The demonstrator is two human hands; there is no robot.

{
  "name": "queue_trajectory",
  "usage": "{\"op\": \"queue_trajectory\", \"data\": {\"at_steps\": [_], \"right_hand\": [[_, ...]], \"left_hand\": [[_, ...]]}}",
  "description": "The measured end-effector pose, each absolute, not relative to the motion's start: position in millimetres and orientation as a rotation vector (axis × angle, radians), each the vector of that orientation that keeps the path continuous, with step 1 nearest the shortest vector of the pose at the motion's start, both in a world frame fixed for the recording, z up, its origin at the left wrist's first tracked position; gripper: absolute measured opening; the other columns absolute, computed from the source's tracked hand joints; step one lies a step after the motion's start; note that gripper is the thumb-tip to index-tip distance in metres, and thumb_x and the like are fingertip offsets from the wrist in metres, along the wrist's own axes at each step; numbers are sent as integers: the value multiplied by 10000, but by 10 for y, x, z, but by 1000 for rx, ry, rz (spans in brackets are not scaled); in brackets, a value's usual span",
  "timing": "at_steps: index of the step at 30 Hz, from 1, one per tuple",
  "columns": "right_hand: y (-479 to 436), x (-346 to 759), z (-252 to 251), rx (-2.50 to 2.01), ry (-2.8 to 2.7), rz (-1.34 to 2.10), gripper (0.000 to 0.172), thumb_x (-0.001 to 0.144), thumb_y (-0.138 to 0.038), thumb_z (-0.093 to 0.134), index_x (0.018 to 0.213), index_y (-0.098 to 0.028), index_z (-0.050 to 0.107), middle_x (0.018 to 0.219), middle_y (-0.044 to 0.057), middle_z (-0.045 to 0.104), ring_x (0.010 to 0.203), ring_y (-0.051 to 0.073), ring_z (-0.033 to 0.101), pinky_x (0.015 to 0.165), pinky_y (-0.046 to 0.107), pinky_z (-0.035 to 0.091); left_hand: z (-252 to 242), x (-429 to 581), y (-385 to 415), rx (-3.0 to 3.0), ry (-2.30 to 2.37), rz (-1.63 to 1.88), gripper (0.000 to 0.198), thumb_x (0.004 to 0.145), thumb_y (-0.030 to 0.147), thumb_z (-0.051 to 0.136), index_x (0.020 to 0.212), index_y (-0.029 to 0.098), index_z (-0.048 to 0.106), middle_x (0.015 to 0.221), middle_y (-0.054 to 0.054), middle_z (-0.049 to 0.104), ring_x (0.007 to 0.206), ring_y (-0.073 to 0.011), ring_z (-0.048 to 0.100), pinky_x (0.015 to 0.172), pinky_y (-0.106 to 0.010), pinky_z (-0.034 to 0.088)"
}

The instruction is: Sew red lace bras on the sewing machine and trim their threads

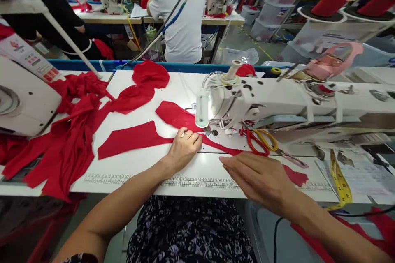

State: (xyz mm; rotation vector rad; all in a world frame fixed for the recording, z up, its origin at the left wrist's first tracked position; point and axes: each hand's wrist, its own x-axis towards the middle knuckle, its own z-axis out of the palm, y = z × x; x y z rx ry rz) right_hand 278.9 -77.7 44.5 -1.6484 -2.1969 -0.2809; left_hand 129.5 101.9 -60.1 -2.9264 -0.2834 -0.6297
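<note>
My left hand lies just left of the presser foot of a white sewing machine. Its fingers are curled down on a red fabric piece, whose narrow part runs under the hand toward the needle area. Beyond the fingertips, another red fabric panel reaches under the machine head. My right hand hovers or rests at the table front, fingers straight and together; contact is unclear. A thin red strip passes from the foot to behind this hand, and a red end shows beyond it.
Red-handled scissors and a yellow handle lie beside the machine bed. A heap of red fabric covers the left. A yellow tape measure hangs over the right edge near papers. A person in white sits ahead.
</note>
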Motion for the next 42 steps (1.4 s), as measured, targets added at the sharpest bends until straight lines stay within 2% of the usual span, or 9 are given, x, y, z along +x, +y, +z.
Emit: {"op": "queue_trajectory", "data": {"at_steps": [3,7,14,21,26,30,34,42], "right_hand": [[-872,2783,130,-1760,-2179,-201,193,944,-130,560,1123,-171,621,842,39,702,729,150,636,662,278,491],[-1052,2750,22,-1819,-2029,35,242,935,-116,578,1166,-180,606,897,50,710,778,147,654,715,263,512],[-1352,2614,27,-1923,-1739,263,189,961,-179,521,1080,-178,667,813,42,703,679,129,627,624,235,492],[-1682,2778,-31,-2081,-1520,128,222,959,-238,502,1042,-186,701,909,66,744,741,149,670,672,253,518],[-1855,3254,-95,-2272,-1194,-55,257,924,-312,507,972,-184,724,847,52,755,690,168,669,644,271,506],[-1829,3491,-111,-2262,-1135,-95,236,906,-283,514,951,-194,728,876,46,757,763,187,679,711,288,493],[-1630,3614,-120,-2330,-1186,-84,249,904,-240,495,981,-203,729,944,48,747,849,197,671,762,288,476],[-1305,3806,-188,-2558,-1234,-235,325,938,-212,425,1108,-181,700,1082,117,662,1058,277,582,704,320,420]], "left_hand": [[-597,1302,1026,-2940,-294,-567,290,996,66,372,1077,119,645,902,-48,660,855,-180,565,946,-381,387],[-613,1304,1038,-2966,-292,-585,314,989,58,372,1060,123,671,895,-61,659,855,-194,560,951,-400,385],[-698,1311,1080,-2908,-174,-826,288,959,48,422,1045,116,688,857,-78,677,818,-220,562,895,-414,404],[-719,1290,1091,-2870,-128,-845,334,893,0,433,1083,141,668,904,-68,703,844,-229,590,879,-415,423],[-690,1281,1097,-2883,-92,-827,383,821,-27,467,1108,150,650,965,-63,716,886,-235,600,902,-424,414],[-647,1273,1083,-2908,-84,-789,426,790,-35,465,1128,155,642,1017,-66,716,911,-237,602,901,-425,407],[-612,1277,1068,-2917,-65,-749,402,824,-7,465,1149,149,644,1045,-78,712,917,-239,604,891,-426,405],[-577,1305,1025,-2922,-131,-688,331,912,88,469,1148,197,673,1069,-69,722,906,-246,600,868,-428,410]]}}
